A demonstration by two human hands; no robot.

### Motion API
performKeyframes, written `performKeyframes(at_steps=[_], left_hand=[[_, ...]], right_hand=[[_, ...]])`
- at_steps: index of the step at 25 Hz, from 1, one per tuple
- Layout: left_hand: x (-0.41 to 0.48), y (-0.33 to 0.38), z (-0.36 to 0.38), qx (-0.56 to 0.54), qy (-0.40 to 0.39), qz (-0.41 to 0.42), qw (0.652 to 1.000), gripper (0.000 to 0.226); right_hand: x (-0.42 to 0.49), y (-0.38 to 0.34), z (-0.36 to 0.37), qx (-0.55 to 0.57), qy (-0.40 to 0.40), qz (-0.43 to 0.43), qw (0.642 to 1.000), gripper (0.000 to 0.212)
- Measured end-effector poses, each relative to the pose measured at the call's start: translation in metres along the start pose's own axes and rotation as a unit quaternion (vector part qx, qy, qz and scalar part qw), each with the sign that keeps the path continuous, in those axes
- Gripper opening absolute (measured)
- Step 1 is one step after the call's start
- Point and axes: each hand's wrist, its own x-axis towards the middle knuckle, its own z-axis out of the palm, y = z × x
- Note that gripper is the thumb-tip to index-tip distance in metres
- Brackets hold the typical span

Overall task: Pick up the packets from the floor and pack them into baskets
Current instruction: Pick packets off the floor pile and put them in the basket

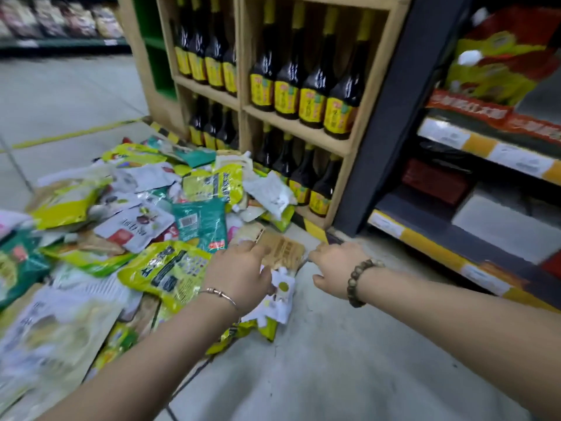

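A heap of snack packets (170, 208) in yellow-green, teal and white covers the floor at left and centre. At its right edge lies a flat tan packet (285, 250), with a white packet (283, 288) just in front of it. My left hand (239, 276) reaches over the pile; its fingertips touch the tan packet's left end and its thumb lies above the white packet. My right hand (335, 265) is spread, with the fingertips at the tan packet's right edge and the thumb held apart. Neither hand holds anything. No basket is in view.
A wooden rack (355, 141) of dark sauce bottles (315, 95) stands right behind the pile. A dark metal store shelf (455, 238) with price tags runs along the right. Bare grey floor (334, 360) lies in front of my arms.
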Motion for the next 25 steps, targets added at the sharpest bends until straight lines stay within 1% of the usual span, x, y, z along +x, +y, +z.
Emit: performKeyframes(at_steps=[3,6,9,12,14,15,16,17,18,19,20,22,23,25], left_hand=[[-0.009,-0.026,0.021,-0.015,-0.026,-0.054,0.998,0.039],[-0.014,-0.043,0.042,-0.040,-0.074,-0.126,0.988,0.037],[-0.022,-0.058,0.060,-0.087,-0.132,-0.190,0.969,0.037],[-0.032,-0.079,0.072,-0.108,-0.145,-0.226,0.957,0.037],[-0.046,-0.088,0.078,-0.124,-0.165,-0.250,0.946,0.035],[-0.053,-0.091,0.081,-0.132,-0.179,-0.258,0.940,0.034],[-0.058,-0.093,0.086,-0.141,-0.192,-0.264,0.935,0.033],[-0.060,-0.095,0.091,-0.153,-0.201,-0.269,0.929,0.032],[-0.059,-0.095,0.095,-0.177,-0.191,-0.284,0.923,0.030],[-0.056,-0.093,0.099,-0.224,-0.162,-0.317,0.907,0.028],[-0.051,-0.090,0.102,-0.292,-0.118,-0.355,0.880,0.028],[-0.041,-0.079,0.110,-0.441,-0.036,-0.409,0.798,0.036],[-0.037,-0.073,0.114,-0.493,-0.020,-0.417,0.763,0.042],[-0.030,-0.059,0.124,-0.573,-0.014,-0.407,0.711,0.050]], right_hand=[[0.027,-0.020,0.036,0.054,-0.090,0.014,0.994,0.041],[0.061,-0.034,0.065,0.116,-0.142,0.015,0.983,0.058],[0.108,-0.046,0.088,0.197,-0.148,0.032,0.969,0.080],[0.146,-0.062,0.112,0.247,-0.148,0.043,0.957,0.105],[0.153,-0.070,0.126,0.260,-0.129,0.074,0.954,0.109],[0.153,-0.070,0.130,0.253,-0.104,0.099,0.957,0.104],[0.154,-0.068,0.132,0.249,-0.076,0.121,0.958,0.092],[0.155,-0.063,0.133,0.265,-0.048,0.136,0.953,0.075],[0.154,-0.058,0.133,0.308,-0.024,0.141,0.941,0.055],[0.152,-0.054,0.132,0.370,-0.008,0.140,0.919,0.039],[0.149,-0.050,0.131,0.433,0.002,0.136,0.891,0.032],[0.138,-0.047,0.126,0.537,0.025,0.141,0.832,0.031],[0.131,-0.046,0.121,0.574,0.041,0.145,0.805,0.030],[0.121,-0.048,0.109,0.628,0.050,0.139,0.764,0.023]])
